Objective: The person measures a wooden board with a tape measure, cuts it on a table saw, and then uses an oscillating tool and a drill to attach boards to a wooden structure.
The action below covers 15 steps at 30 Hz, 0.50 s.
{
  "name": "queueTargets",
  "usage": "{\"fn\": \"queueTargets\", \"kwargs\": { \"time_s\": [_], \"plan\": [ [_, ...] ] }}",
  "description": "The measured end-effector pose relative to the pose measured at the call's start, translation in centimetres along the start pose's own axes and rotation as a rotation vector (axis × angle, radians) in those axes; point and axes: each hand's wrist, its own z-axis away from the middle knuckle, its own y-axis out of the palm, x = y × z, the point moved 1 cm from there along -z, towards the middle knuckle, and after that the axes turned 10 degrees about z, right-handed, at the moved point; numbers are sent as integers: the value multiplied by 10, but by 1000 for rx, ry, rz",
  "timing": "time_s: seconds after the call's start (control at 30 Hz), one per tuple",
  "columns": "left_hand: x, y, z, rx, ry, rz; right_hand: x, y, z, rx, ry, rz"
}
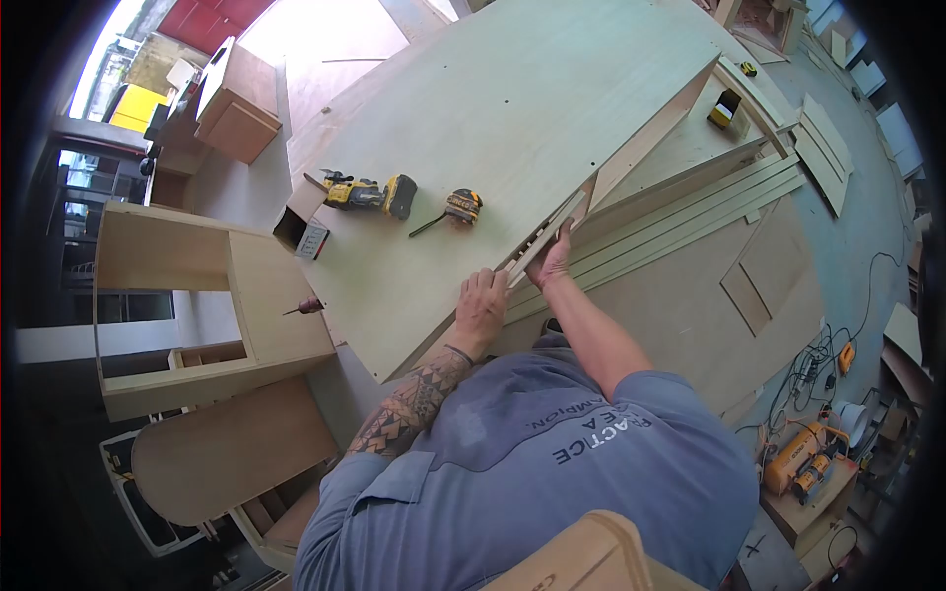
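My right hand [554, 259] is wrapped around a narrow wooden strip [579, 207] at the near edge of a large pale plywood panel [473, 128]. Dark gaps or notches show along the strip. My left hand [481, 303] is closed at the strip's lower end, fingers curled over it and the panel edge; the thumb is hidden. On the panel lie a yellow-and-black cordless power tool [370, 194] and a tape measure [462, 207] with a dark, thin piece beside it. An open small box [301, 225] stands at the panel's left edge.
Long wooden strips [680, 222] lie right of the panel, near a yellow-and-black box [724, 108]. Unfinished cabinets [281, 295] stand at left. Tangled cables [813, 364] and an orange compressor-like machine [796, 458] are at lower right. A pointed tool [308, 306] sits at the panel's edge.
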Motion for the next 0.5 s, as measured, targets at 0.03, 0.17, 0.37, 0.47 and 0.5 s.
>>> {"fn": "queueTargets", "kwargs": {
  "time_s": [0.03,0.17,0.37,0.47,0.5],
  "plan": [
    [1,-1,4,-58,59,9,1,5,3,-14,0,4],
    [8,-38,63,108,-82,370,-17,-2,-20,67,-97,-18],
    [104,23,226,-136,-1202,1887,-17,-4,-23,-3,-101,38],
    [101,42,201,-716,-1085,2161,-20,-3,-25,-98,-115,77],
    [102,48,192,-694,-1081,2166,-20,0,-23,-102,-131,73]
  ]
}}
